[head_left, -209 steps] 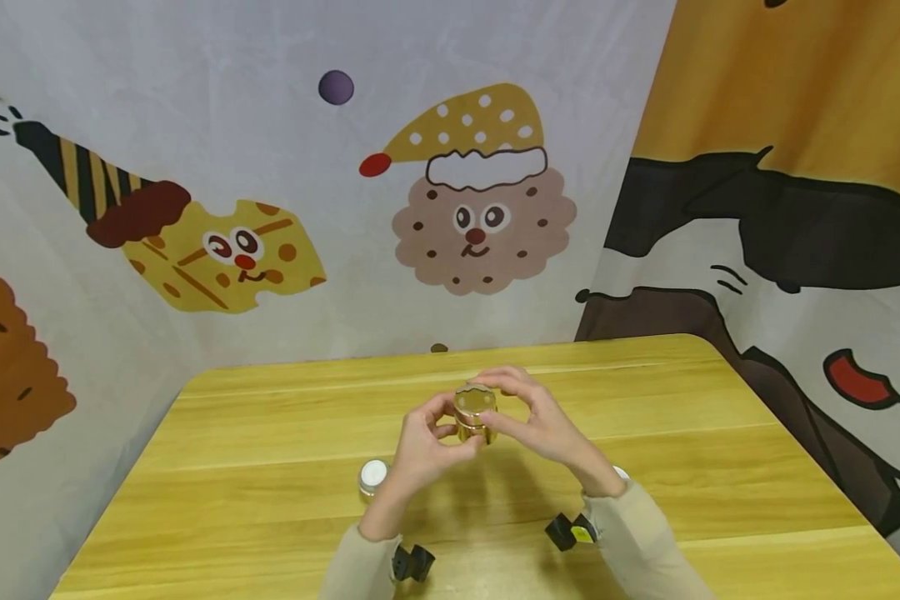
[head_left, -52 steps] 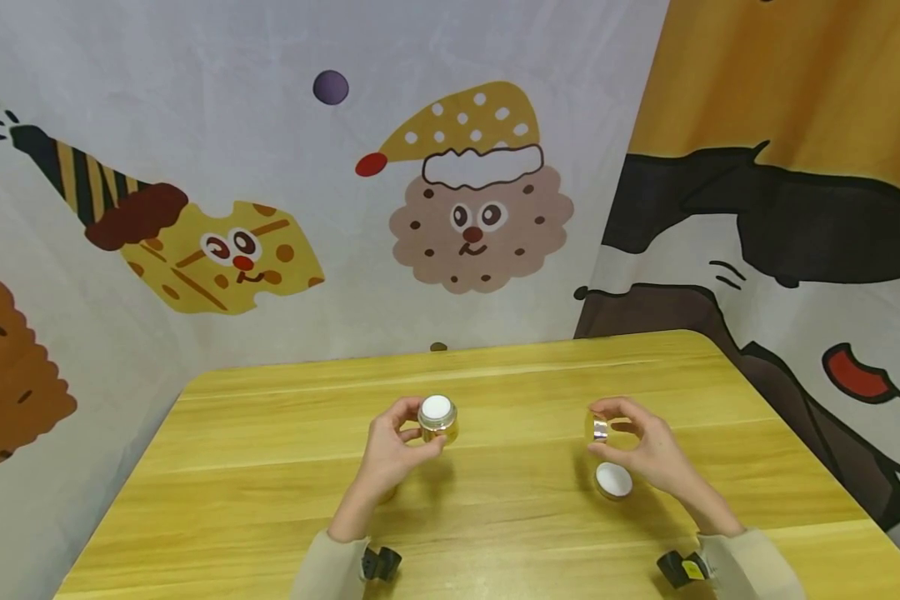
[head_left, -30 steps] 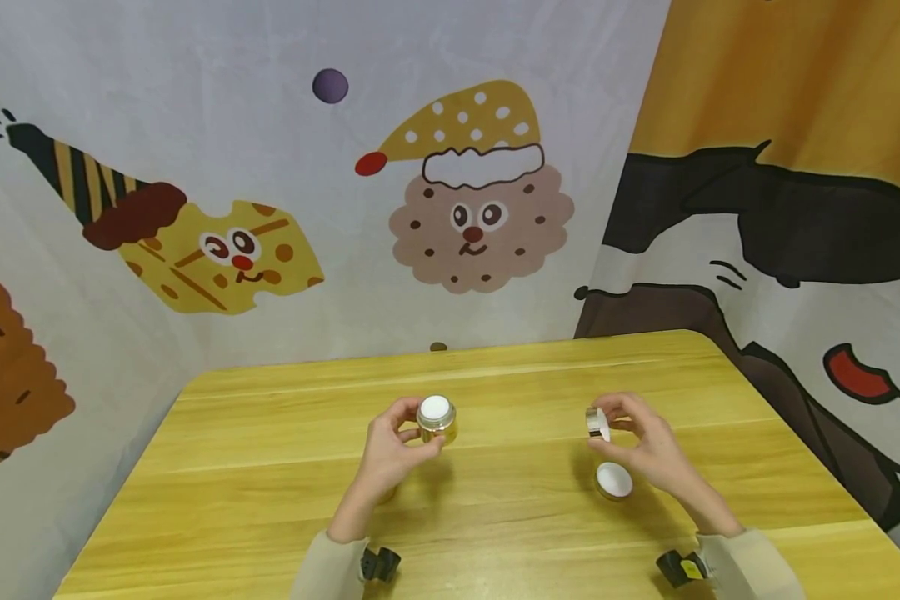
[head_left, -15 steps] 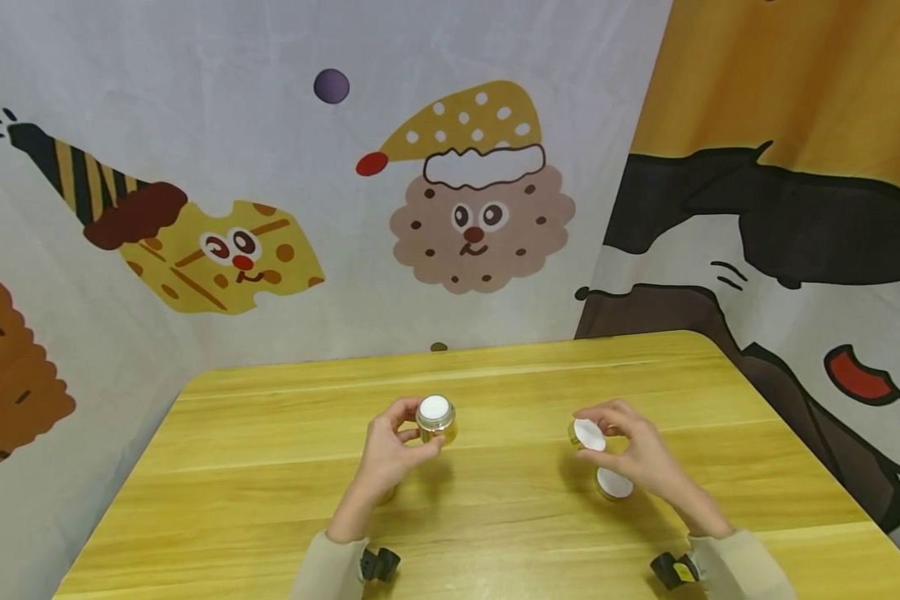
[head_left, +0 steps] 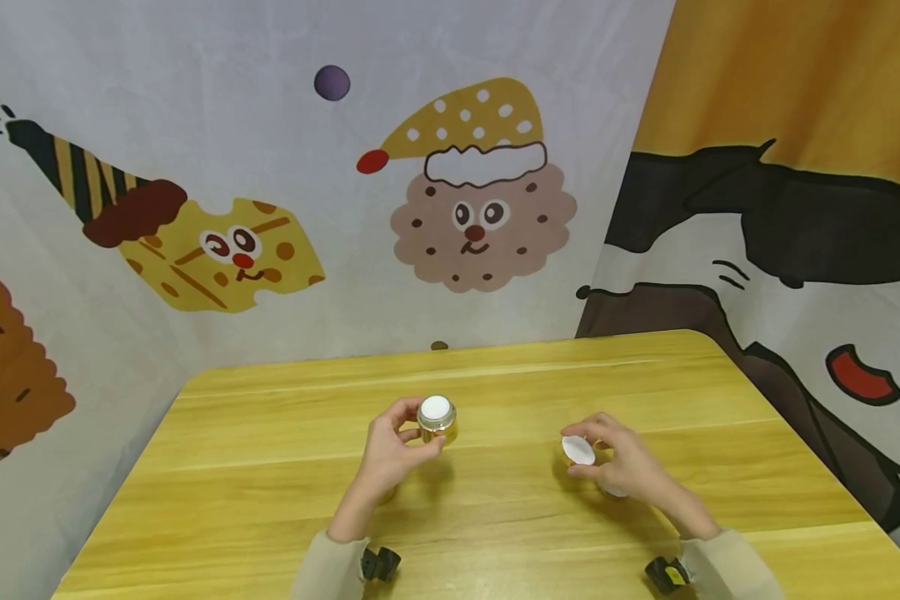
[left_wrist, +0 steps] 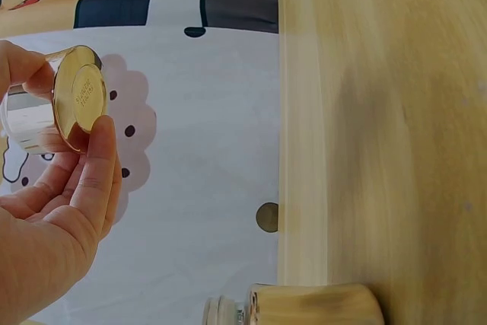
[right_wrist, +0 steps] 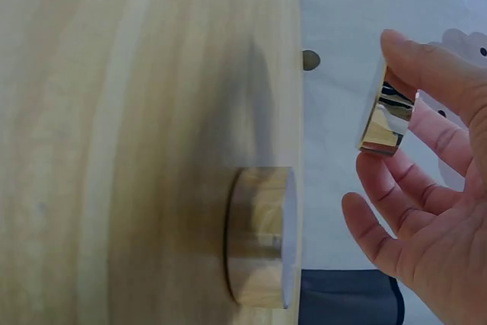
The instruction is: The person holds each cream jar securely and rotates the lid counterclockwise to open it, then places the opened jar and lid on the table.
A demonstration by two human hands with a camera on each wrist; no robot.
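Observation:
My left hand point(head_left: 392, 450) holds a gold cream jar point(head_left: 440, 429) above the table, lidless, its white inside facing up. In the left wrist view, thumb and fingers grip the jar's side, and its gold base point(left_wrist: 85, 100) shows embossed marks. To the right, my right hand point(head_left: 633, 468) pinches a gold jar lid point(head_left: 578, 451) by its edge, white inner face tilted upward. Below that hand a second lid point(head_left: 616, 492) lies on the table, white side up and mostly covered in the head view; the right wrist view shows its gold side point(right_wrist: 255, 237).
A second gold jar point(left_wrist: 316, 306) stands on the wooden table point(head_left: 495, 533), nearly hidden behind my left wrist in the head view. Behind the table hangs a cartoon-printed cloth point(head_left: 360, 325). Both wrists carry small black devices.
Seven seconds ago both hands held the lidded jar together; now lid and jar are apart. In the last second my right hand has turned the lid white side up and moved it left and down.

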